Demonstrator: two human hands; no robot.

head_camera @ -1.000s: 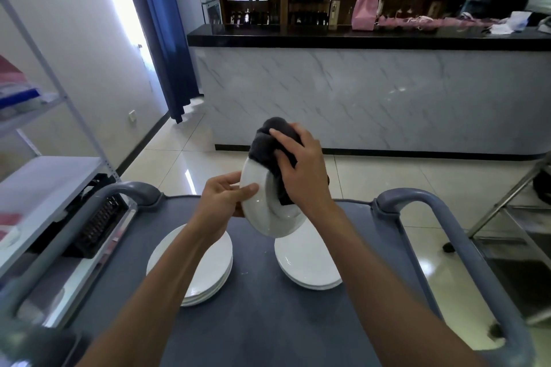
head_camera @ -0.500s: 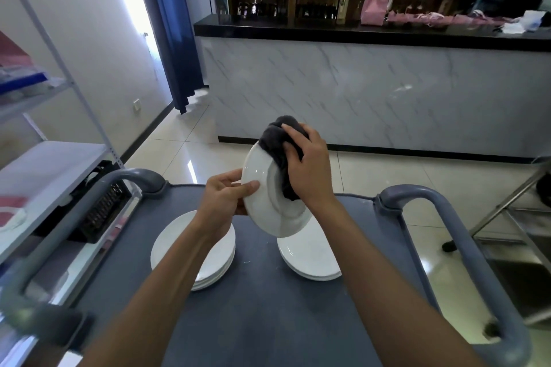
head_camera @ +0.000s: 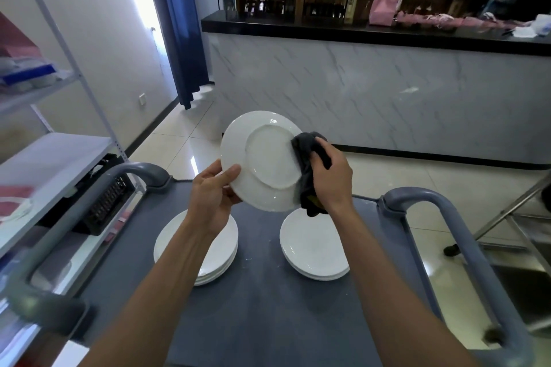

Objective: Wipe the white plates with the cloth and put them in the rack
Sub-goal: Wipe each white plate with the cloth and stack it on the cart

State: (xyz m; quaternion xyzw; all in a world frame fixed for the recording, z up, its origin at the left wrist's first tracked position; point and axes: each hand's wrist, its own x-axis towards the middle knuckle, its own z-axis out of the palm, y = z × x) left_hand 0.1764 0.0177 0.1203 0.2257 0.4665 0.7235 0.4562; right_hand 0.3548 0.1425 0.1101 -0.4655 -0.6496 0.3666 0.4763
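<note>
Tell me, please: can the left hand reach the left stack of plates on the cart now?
Probably not yet. The left hand grips the raised plate, so it is occupied, though the left stack lies uncovered right below it.

plate (head_camera: pixel 262 158) above cart (head_camera: pixel 268 322); stacks: left (head_camera: pixel 220 259) | right (head_camera: pixel 313 253)

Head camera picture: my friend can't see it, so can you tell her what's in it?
A person's left hand holds up a round white plate, underside showing, while the right hand presses a dark grey cloth against its right edge. Below, two stacks of white plates sit on a grey cart, with a marble-fronted counter behind.
</note>
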